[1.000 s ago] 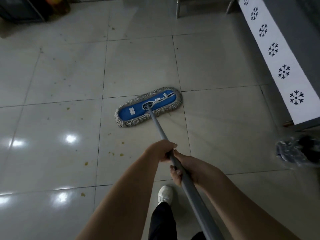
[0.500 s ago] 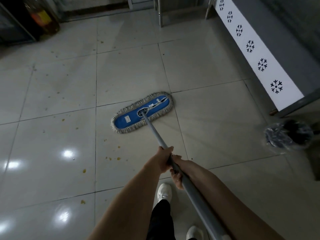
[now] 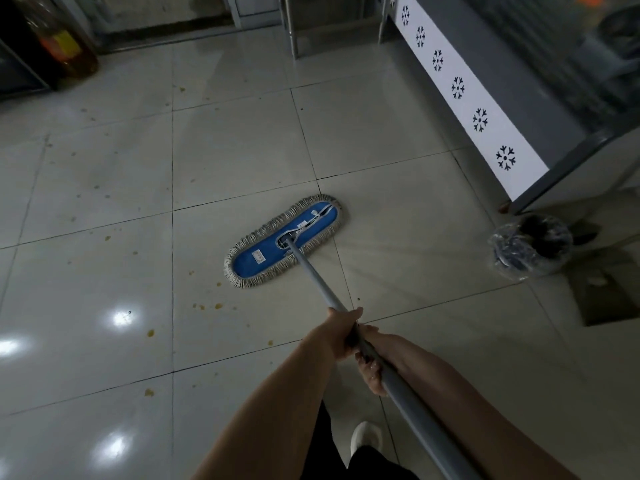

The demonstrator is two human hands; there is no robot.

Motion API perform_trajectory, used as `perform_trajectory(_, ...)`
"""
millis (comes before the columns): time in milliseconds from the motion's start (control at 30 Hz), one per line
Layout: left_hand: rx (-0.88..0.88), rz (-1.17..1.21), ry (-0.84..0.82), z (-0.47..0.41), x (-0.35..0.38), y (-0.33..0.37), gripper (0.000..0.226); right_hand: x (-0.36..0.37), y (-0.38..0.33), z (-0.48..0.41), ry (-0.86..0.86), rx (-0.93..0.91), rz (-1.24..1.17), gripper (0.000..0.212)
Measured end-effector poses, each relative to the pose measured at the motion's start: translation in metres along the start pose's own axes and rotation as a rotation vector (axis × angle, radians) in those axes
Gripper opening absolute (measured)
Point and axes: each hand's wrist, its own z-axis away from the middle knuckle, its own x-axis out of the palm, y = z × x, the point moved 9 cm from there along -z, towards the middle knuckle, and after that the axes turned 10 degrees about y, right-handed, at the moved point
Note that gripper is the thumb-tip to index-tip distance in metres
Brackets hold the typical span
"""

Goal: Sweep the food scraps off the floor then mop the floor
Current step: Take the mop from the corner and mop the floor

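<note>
Swung mop head (image 3: 273, 247) toward food scraps (image 3: 218, 306) on floor (image 3: 104, 168); gripping handle (image 3: 318, 282) with left hand (image 3: 341, 336), right hand (image 3: 373, 367); sweeping unfinished.

The floor (image 3: 242, 150) under me is pale tile, glossy enough to throw back lights as white spots. My mop head (image 3: 270, 251) is matt blue cloth, edged with a rough grey yarn fringe. Its pole (image 3: 313, 275) looks like smooth grey metal with a dull sheen. The bin (image 3: 512, 251) wears a crinkled, shiny clear plastic bag. The white panel (image 3: 447, 74) looks flat and matt, the table leg (image 3: 293, 32) bare metal.
</note>
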Motion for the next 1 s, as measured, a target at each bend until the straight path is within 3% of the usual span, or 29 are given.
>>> perform_trajectory(333,-0.003,-0.103,0.038,-0.036,-0.02,0.052,0.054,0.035,-0.053,-0.003,0.116,-0.016,0.065,0.065)
perform_trajectory(467,-0.003,-0.151,0.031,-0.055,-0.038,0.095,0.053,0.071,-0.085,-0.004,0.106,-0.021,0.086,0.076)
perform_trajectory(567,0.007,-0.203,0.031,-0.069,-0.056,0.136,0.051,0.1,-0.124,-0.011,0.147,-0.137,0.108,0.08)
perform_trajectory(700,0.0,-0.215,0.009,-0.077,-0.076,0.185,0.049,0.137,-0.164,-0.009,0.203,-0.177,0.14,0.061)
perform_trajectory(800,-0.003,-0.207,0.012,-0.087,-0.087,0.216,0.045,0.171,-0.181,-0.002,0.139,-0.082,0.099,0.07)
perform_trajectory(1000,-0.001,-0.201,0.02,-0.108,-0.104,0.277,0.047,0.213,-0.233,0.001,0.146,-0.08,0.151,0.057)
